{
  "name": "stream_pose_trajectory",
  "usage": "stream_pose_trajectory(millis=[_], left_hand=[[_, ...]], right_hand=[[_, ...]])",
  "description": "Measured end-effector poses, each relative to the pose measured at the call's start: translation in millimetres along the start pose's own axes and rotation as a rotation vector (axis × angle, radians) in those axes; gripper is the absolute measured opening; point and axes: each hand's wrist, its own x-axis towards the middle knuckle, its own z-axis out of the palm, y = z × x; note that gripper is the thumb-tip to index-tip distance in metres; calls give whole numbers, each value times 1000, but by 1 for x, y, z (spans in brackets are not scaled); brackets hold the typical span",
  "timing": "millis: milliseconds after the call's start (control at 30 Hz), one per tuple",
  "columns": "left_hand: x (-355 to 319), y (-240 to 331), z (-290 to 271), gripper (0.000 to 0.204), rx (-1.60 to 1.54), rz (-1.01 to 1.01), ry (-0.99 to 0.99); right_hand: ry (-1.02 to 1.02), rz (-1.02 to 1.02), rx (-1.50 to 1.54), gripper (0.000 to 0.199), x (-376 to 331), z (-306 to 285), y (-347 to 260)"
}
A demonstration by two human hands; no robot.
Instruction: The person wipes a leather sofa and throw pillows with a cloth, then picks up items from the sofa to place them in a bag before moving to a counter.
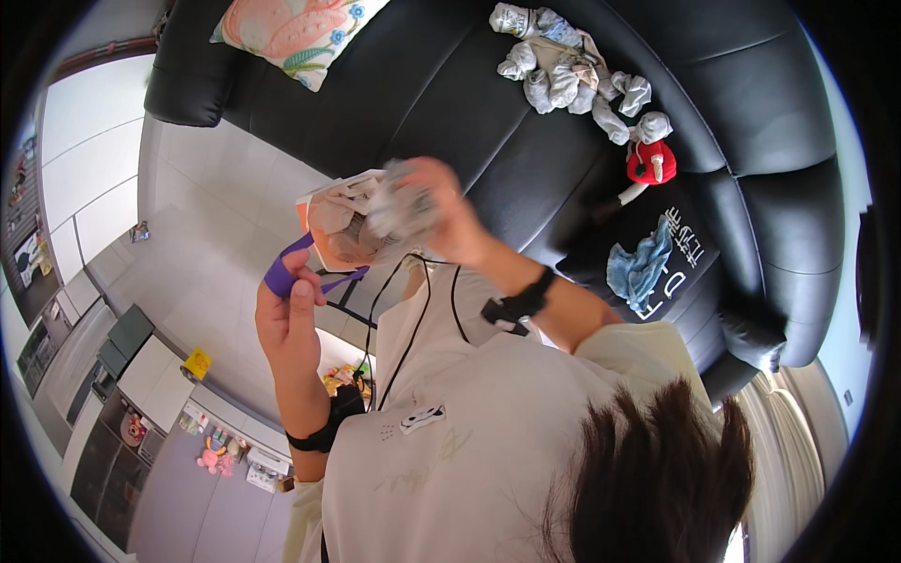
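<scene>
My left hand (293,314) is closed around the purple ribbon handle (282,270) of an orange-and-white gift bag (307,218), held up in front of me. Pale, rounded contents (338,214) show inside its open top. My right hand (449,211), smeared by motion, grips a grey-white bundle (399,208) at the bag's mouth; it resembles the balled socks on the sofa, but blur hides its exact kind. Those balled grey and white socks (563,83) lie in a loose heap at the far right, beside a red knitted item (652,161).
A black leather sofa (394,103) spans the far side and right. A floral pillow (291,42) lies at its far left. Blue crumpled cloth (640,267) rests on a black cushion (694,230). Black cables (427,291) hang before my shirt. Cabinets (169,375) stand at left.
</scene>
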Motion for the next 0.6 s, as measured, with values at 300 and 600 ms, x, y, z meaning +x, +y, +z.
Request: stream_pose_trajectory(millis=[300, 600], left_hand=[[-16, -4, -21, 25, -1, 52, 109], [-48, -1, -45, 22, 96, 22, 222]], right_hand=[[-405, 144, -735, 44, -1, 38, 74], [-330, 286, -1490, 24, 6, -31, 34]])
